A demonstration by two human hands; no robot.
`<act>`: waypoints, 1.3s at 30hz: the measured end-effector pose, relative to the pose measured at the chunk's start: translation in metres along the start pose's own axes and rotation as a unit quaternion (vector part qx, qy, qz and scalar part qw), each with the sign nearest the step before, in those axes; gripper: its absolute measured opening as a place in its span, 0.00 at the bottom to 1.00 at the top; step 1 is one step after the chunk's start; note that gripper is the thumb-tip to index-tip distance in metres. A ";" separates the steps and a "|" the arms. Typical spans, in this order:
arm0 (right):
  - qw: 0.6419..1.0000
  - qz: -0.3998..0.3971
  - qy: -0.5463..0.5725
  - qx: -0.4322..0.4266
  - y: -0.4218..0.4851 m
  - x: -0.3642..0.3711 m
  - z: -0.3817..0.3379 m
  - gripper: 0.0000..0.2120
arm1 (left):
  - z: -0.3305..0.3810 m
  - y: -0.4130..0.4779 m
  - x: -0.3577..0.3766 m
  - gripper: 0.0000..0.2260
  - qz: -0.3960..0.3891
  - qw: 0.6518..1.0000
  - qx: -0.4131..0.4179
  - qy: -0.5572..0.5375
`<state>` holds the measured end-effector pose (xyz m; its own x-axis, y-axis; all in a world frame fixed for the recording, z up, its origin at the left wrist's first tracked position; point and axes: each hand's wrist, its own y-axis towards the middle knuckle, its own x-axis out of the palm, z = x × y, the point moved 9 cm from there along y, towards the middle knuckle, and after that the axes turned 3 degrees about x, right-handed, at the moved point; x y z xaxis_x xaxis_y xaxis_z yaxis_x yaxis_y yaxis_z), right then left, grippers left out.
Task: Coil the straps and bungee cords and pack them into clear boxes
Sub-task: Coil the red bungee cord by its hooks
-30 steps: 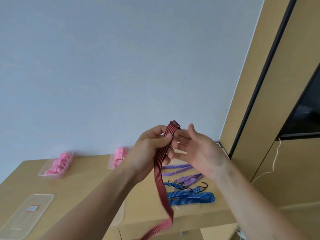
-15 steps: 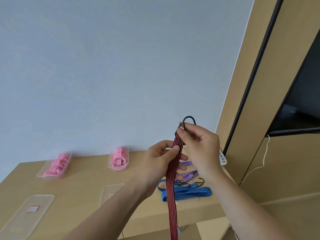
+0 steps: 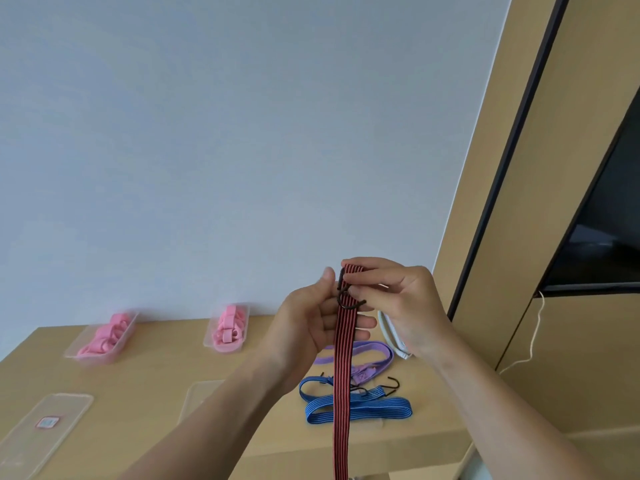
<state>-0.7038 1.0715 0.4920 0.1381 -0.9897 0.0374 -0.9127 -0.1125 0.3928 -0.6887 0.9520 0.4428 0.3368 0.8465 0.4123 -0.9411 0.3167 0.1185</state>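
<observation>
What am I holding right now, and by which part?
A red bungee cord, at its hook end: the right hand pinches the top, the left hand backs the strap just below.

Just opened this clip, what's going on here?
A person holds a red bungee cord up over the table. The right hand pinches its folded top end by the hook. The left hand backs the cord with flat fingers, and the cord hangs past the table edge. A blue bungee cord and a purple bungee cord lie loose. Two clear boxes hold pink straps.
</observation>
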 end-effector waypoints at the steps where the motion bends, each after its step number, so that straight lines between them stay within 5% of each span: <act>1: 1.000 -0.002 -0.008 0.000 0.001 -0.006 0.000 0.12 | -0.001 0.002 0.004 0.18 -0.010 1.000 0.013 0.022; 15: 0.998 -0.011 -0.044 0.033 0.006 -0.058 0.010 0.19 | -0.023 0.021 0.032 0.15 0.030 0.991 0.045 0.122; 22: 0.981 -0.010 -0.194 0.021 0.013 -0.070 0.008 0.08 | -0.035 0.029 0.033 0.12 0.077 0.990 0.023 0.117; 26: 0.970 0.020 -0.240 -0.030 0.011 -0.070 0.001 0.08 | -0.044 0.027 0.019 0.05 0.143 0.979 -0.006 0.143; 31: 0.945 0.059 -0.297 -0.123 0.004 -0.068 -0.009 0.06 | -0.052 0.022 0.010 0.12 0.176 0.963 -0.053 0.199; 39: 0.904 0.107 -0.311 -0.274 -0.015 -0.063 -0.019 0.05 | -0.053 0.023 0.016 0.17 0.148 0.986 -0.075 0.021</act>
<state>-0.6915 1.1376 0.5011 -0.4185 -0.8605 -0.2905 -0.5419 -0.0201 0.8402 -0.7038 0.9952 0.4045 0.0510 0.9275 0.3702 -0.9844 0.1091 -0.1377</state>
